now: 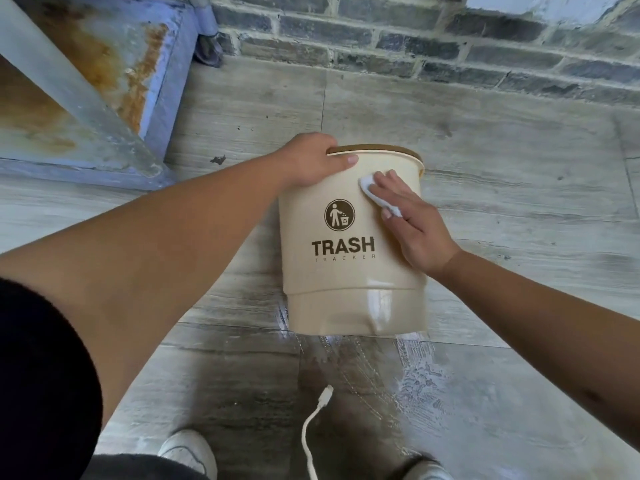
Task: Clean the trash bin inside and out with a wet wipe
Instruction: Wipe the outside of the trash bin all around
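While the trash bin stands on the grey tiled floor near the brick wall, we've got both hands on it. Our left hand grips the near rim, fingers curled over the edge and thumb lying along the outer wall. Our right hand lies flat with fingers straight, pressing the white wet wipe against the upper right of the outer wall.

We judge this bin light and hollow, thin stiff plastic that would skid or tip on the smooth tile if it weren't steadied, so the rim is the sensible place to hold. Its glossy skin looks slippery, more so once wet. The wall probably flexes a little under a hard press. The wipe is soft and limp, so a flat palm suits it.

Now the looks: cream body, a darker brown band at the top, a round brown litter symbol and the word TRASH with smaller lettering beneath. A stepped ring sets off the shiny base, which catches the light. The inside we cannot see from here. A white cable dangles in front of us.
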Demonstrator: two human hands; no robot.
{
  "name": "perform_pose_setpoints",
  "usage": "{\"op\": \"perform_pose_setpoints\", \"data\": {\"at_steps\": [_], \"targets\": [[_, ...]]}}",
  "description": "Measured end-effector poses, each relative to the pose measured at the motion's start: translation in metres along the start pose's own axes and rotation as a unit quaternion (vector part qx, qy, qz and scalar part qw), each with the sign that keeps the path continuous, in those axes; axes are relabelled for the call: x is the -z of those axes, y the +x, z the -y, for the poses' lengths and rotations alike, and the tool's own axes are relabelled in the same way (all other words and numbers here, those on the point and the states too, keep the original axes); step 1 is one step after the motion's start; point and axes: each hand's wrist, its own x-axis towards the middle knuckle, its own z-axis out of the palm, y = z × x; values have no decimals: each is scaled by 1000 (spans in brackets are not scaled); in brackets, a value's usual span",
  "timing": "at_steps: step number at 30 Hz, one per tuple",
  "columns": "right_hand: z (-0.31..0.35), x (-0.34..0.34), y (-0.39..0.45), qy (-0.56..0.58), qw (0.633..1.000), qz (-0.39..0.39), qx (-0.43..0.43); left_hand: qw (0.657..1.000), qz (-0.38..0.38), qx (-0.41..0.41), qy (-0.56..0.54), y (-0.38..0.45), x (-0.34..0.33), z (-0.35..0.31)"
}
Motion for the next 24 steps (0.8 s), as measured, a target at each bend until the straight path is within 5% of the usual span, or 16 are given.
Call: {"op": "perform_pose_setpoints", "data": {"at_steps": [4, 10, 17, 19, 21, 24], "targets": [[18, -10, 15, -128, 983, 93, 90, 1000, 6, -24, 3, 2, -3, -7], [45, -53, -5, -270, 898, 264, 224, 997, 1, -30, 65, 10, -10, -28], [52, -83, -81, -209, 862, 395, 240, 995, -1, -28, 100, 14, -15, -44], [56, -80, -88, -108, 898, 381, 191, 994, -6, -37, 103, 12, -15, -45], [64, -66, -84, 71, 936, 344, 36, 995, -14, -53, 89, 10, -13, -42], [60, -36, -58, 277, 932, 183, -146, 998, -37, -45, 27, 3, -2, -24]]}}
